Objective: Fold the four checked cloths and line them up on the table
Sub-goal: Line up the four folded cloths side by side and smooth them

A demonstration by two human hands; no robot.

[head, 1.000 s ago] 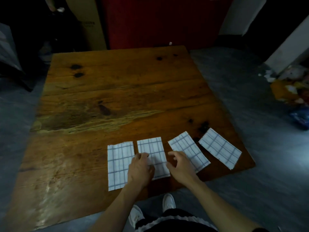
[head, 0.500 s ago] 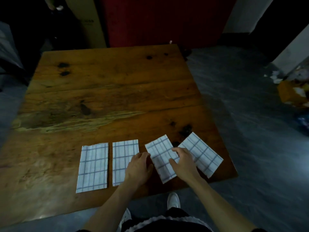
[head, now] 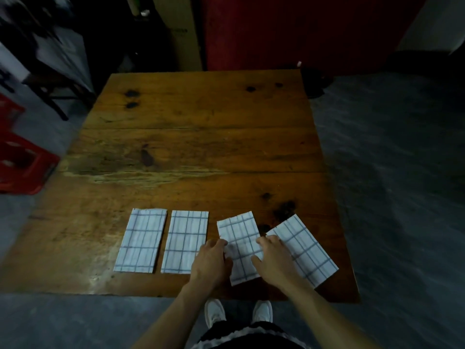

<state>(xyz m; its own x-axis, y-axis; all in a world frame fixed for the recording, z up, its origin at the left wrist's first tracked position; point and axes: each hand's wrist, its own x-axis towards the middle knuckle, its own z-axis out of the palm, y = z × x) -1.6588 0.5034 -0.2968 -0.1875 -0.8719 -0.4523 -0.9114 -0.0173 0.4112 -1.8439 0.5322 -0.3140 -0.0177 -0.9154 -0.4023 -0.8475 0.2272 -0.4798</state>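
Together, both hands' curled fingers (head: pixel 219 244) grip the third cloth (head: pixel 240 238).

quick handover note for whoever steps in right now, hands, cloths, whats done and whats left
Left hand: fingers curled at the left edge of the third cloth, touching it.
Right hand: resting on that cloth's right edge, partly over the fourth cloth.
All four cloths are folded and lie near the front edge of the table.
Done: the first cloth and second cloth lie straight, side by side with a narrow gap.
Left: the third is slightly tilted, the fourth clearly angled with its corner close against the third. Straighten both into the row.
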